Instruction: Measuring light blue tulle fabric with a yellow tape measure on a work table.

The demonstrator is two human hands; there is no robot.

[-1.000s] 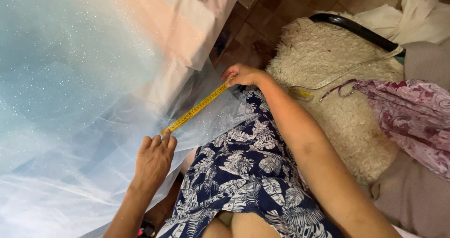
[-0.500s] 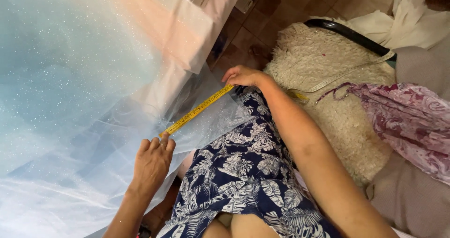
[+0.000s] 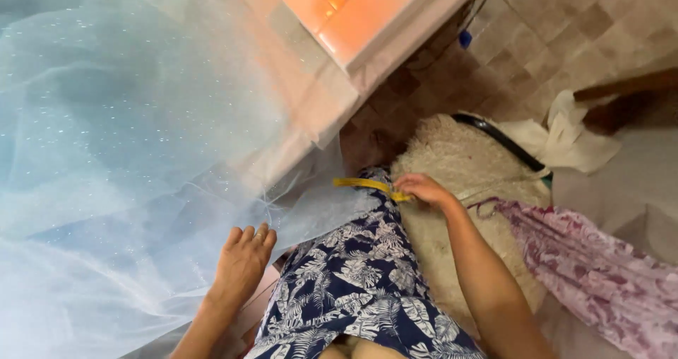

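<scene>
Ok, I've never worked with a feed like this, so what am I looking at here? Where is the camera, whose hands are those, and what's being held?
This is one picture from a camera worn on a person's head, looking down over their lap, so both hands are that person's own. The left hand lies flat, fingers spread, on a wide sheet of pale blue glittery tulle that fills the left side. The right hand pinches one end of a yellow measuring tape, which runs a short way left across the edge of the tulle. Below is a dark blue leaf-print garment over the person's lap. To the right are a cream shaggy rug on a brown tiled floor and a pink patterned cloth.
</scene>
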